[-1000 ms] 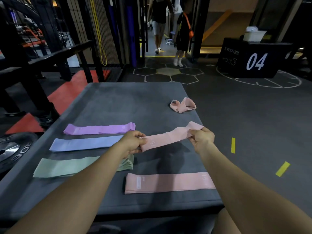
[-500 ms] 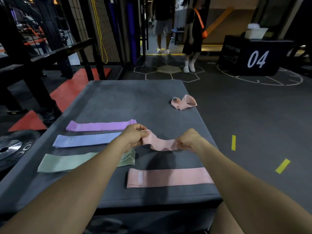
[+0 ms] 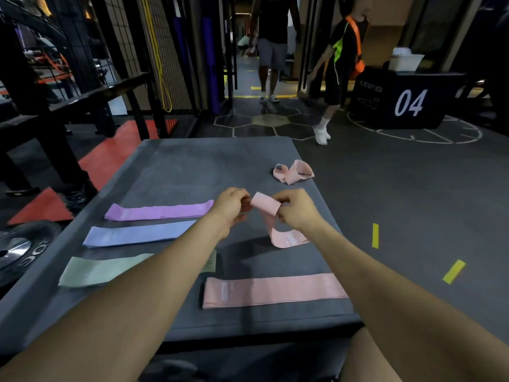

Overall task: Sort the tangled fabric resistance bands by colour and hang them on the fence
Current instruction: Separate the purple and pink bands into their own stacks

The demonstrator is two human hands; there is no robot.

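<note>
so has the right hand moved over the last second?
Yes. The right hand has closed in leftward toward the left hand, folding the held pink band. It now sits over the middle of the flat pink band, not its right end.

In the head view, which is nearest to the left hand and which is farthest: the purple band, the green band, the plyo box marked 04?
1. Purple band: flat, just beside the left hand.
2. Green band: nearer the person, table's left.
3. Plyo box: floor, far right.

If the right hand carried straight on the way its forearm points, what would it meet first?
Probably the left hand: the right hand points up-left across the pink band both grip. Depth is unclear.
</note>
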